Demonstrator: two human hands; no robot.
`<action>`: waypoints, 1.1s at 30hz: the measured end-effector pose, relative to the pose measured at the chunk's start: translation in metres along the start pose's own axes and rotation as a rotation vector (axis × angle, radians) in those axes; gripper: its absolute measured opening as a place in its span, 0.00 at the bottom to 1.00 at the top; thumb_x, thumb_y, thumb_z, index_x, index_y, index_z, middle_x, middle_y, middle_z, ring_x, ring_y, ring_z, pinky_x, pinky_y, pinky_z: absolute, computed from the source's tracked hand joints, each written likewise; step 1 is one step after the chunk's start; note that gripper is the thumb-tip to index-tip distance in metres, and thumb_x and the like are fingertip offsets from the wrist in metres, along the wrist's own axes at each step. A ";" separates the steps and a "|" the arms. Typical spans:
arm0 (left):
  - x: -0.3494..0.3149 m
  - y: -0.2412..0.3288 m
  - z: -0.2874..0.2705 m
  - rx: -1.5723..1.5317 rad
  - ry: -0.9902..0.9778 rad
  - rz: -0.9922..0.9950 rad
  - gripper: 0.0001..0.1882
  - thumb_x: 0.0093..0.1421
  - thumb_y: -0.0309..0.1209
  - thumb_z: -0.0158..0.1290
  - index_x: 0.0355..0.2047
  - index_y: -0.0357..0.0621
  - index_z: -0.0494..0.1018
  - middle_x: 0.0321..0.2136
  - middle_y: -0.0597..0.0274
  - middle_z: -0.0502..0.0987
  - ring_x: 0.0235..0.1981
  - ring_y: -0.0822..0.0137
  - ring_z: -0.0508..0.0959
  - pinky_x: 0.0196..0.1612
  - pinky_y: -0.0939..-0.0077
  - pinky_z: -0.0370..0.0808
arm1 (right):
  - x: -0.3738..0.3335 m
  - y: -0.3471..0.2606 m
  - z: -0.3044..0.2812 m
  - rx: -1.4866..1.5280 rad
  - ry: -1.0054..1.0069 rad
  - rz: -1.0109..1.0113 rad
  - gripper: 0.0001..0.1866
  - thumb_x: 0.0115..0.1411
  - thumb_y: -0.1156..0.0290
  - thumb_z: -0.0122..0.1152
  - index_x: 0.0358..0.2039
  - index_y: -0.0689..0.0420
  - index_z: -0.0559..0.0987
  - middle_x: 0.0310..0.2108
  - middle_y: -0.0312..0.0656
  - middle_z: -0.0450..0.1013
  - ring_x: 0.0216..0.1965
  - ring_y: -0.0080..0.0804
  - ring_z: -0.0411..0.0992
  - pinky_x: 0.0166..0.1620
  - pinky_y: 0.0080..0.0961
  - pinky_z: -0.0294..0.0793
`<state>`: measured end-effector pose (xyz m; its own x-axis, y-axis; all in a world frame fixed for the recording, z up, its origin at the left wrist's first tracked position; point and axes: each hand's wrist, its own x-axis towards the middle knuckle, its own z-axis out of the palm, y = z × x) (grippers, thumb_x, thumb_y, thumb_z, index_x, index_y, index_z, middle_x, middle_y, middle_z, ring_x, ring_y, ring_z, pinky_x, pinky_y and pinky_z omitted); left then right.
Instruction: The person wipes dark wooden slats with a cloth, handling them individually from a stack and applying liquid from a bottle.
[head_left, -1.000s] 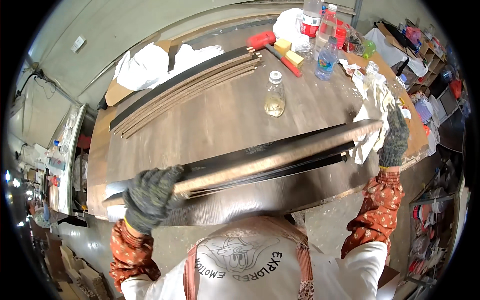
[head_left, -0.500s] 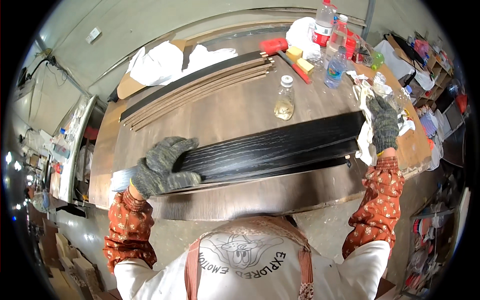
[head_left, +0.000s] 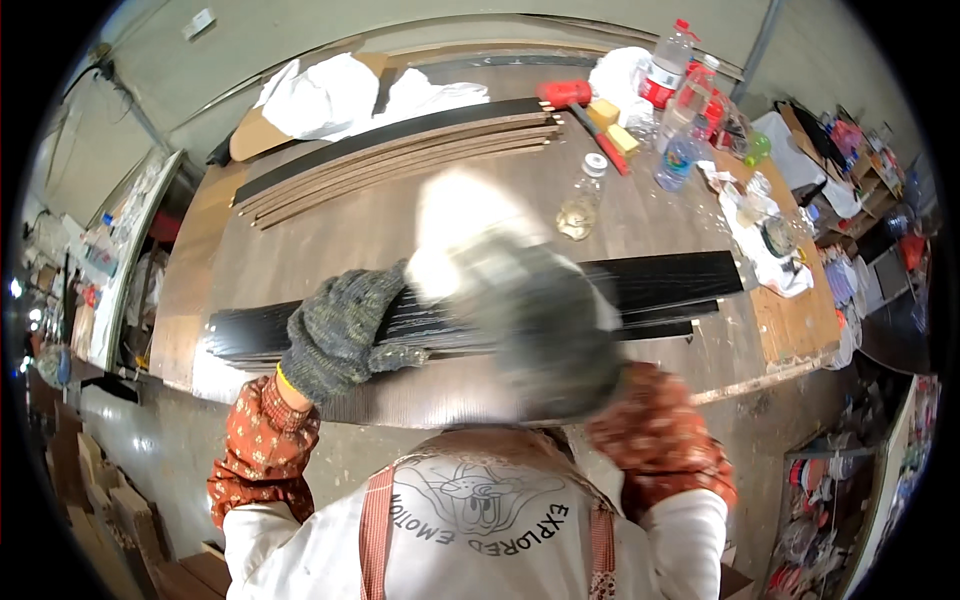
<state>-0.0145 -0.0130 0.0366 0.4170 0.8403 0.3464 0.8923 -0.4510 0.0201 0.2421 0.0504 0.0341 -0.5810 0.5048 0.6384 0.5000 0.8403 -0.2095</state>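
Several long black boards (head_left: 660, 285) lie stacked flat along the near side of a brown wooden table (head_left: 330, 235). My left hand (head_left: 345, 330), in a grey knit glove, rests palm down on the boards left of their middle, fingers spread. My right hand (head_left: 530, 310), also gloved, is raised close to the camera over the middle of the boards and is heavily blurred. A white blurred patch (head_left: 460, 225) sits at its top, perhaps a cloth. Whether that hand grips anything cannot be told.
Thin brown strips under a black board (head_left: 400, 160) lie across the far side. A small clear bottle (head_left: 580, 205), a red mallet (head_left: 565, 95), yellow blocks, plastic bottles (head_left: 670, 75) and stained rags (head_left: 770, 240) crowd the right end. White cloths (head_left: 320, 95) lie at the back.
The boards went from tilted on edge to lying flat. My right hand left their right end and swung up toward the middle, near the camera. My left hand stayed on the boards.
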 end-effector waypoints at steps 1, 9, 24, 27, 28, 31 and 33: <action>-0.004 -0.008 0.006 0.011 -0.015 0.016 0.41 0.49 0.56 0.58 0.54 0.37 0.66 0.42 0.47 0.74 0.44 0.48 0.74 0.48 0.55 0.70 | 0.007 -0.024 0.026 -0.095 -0.048 -0.108 0.19 0.59 0.65 0.53 0.49 0.59 0.75 0.42 0.48 0.74 0.43 0.37 0.72 0.42 0.32 0.74; 0.000 0.001 0.002 -0.003 0.032 -0.045 0.47 0.41 0.55 0.64 0.57 0.41 0.66 0.41 0.50 0.76 0.41 0.49 0.76 0.46 0.57 0.72 | -0.100 0.160 -0.068 -0.914 -0.036 0.103 0.18 0.62 0.64 0.51 0.50 0.55 0.73 0.46 0.48 0.70 0.46 0.46 0.70 0.49 0.38 0.69; 0.063 0.074 0.016 -0.433 0.753 0.132 0.18 0.54 0.34 0.59 0.44 0.39 0.76 0.43 0.49 0.76 0.40 0.52 0.77 0.42 0.63 0.77 | -0.044 0.012 -0.042 0.908 0.412 0.979 0.37 0.59 0.52 0.59 0.62 0.61 0.62 0.58 0.51 0.64 0.58 0.46 0.64 0.60 0.36 0.64; 0.070 0.073 0.039 -0.196 0.965 0.092 0.19 0.54 0.37 0.57 0.45 0.44 0.76 0.52 0.47 0.71 0.50 0.52 0.74 0.49 0.62 0.74 | -0.013 -0.017 -0.031 0.659 0.097 0.450 0.43 0.56 0.48 0.61 0.62 0.65 0.59 0.58 0.54 0.62 0.56 0.49 0.65 0.54 0.35 0.72; 0.070 0.069 0.044 -0.139 1.026 0.100 0.20 0.54 0.39 0.57 0.46 0.46 0.76 0.54 0.46 0.69 0.53 0.52 0.73 0.52 0.61 0.73 | -0.006 -0.004 -0.037 0.834 0.039 0.549 0.43 0.57 0.48 0.60 0.62 0.66 0.58 0.58 0.55 0.62 0.56 0.50 0.65 0.52 0.34 0.74; 0.047 0.041 0.033 -0.353 0.759 -0.049 0.18 0.51 0.35 0.55 0.43 0.47 0.75 0.44 0.52 0.75 0.36 0.57 0.79 0.33 0.65 0.77 | -0.001 0.016 -0.039 0.809 -0.224 0.444 0.45 0.57 0.44 0.58 0.63 0.64 0.58 0.58 0.53 0.63 0.58 0.46 0.64 0.54 0.34 0.71; 0.028 0.033 0.050 -0.114 0.684 -0.047 0.16 0.52 0.38 0.53 0.41 0.51 0.76 0.42 0.53 0.75 0.32 0.56 0.78 0.30 0.64 0.74 | 0.012 -0.004 -0.043 0.556 -0.405 0.316 0.45 0.56 0.40 0.55 0.63 0.60 0.60 0.58 0.47 0.64 0.61 0.45 0.62 0.58 0.38 0.66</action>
<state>0.0348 0.0105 0.0001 0.1417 0.4981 0.8554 0.8673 -0.4790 0.1353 0.2610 0.0448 0.0743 -0.7078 0.6814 0.1862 0.3469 0.5649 -0.7487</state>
